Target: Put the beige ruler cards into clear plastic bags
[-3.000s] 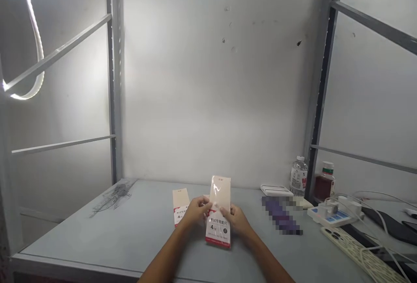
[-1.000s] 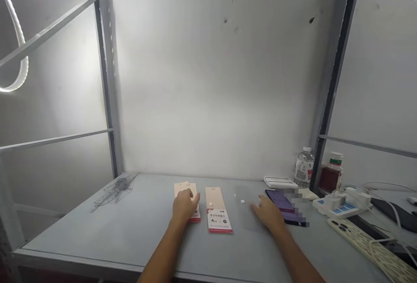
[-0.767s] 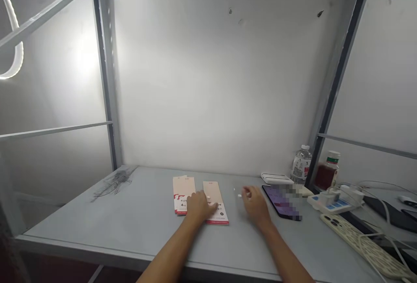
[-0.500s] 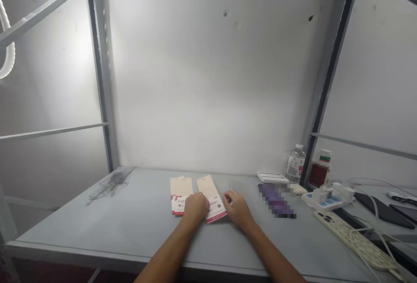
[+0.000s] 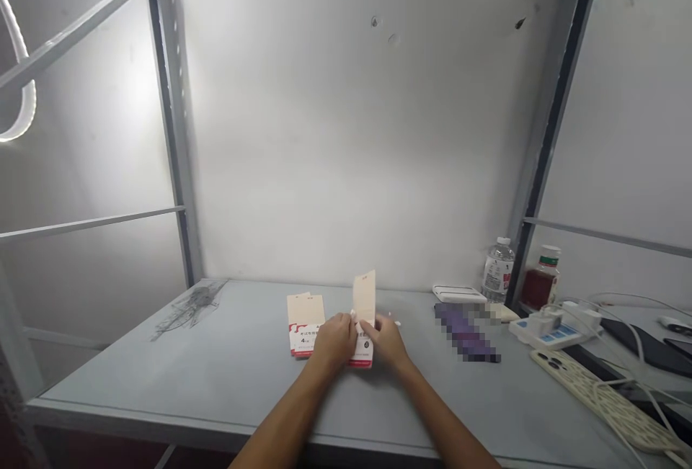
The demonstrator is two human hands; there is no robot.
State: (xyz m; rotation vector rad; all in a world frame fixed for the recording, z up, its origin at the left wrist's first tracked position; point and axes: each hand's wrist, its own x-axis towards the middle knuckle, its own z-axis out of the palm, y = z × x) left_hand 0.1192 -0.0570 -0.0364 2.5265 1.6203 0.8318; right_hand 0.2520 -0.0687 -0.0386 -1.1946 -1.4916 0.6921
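In the middle of the desk, a flat beige, white and red packet (image 5: 364, 299) with printed Chinese text is between my hands, its plain beige top part raised. My left hand (image 5: 336, 339) is closed on its left side. My right hand (image 5: 389, 340) pinches its right side, thumb across the front. Two similar packets (image 5: 305, 308) overlap flat on the desk just left of my left hand, partly covered by it. Small white bits show near my fingers, too small to make out.
On the grey desk (image 5: 243, 375), to the right, are a purple pixelated item (image 5: 468, 336), a white case (image 5: 459, 294), a water bottle (image 5: 498, 271) and a jar (image 5: 541, 280). A power strip (image 5: 554, 330), cables and a patterned phone case (image 5: 600, 400) lie nearer the right edge.
The held packet has turned from slanted to nearly straight, and its beige top has lifted off the desk. My right hand has come in from beside it to grip it. The view has shifted slightly.
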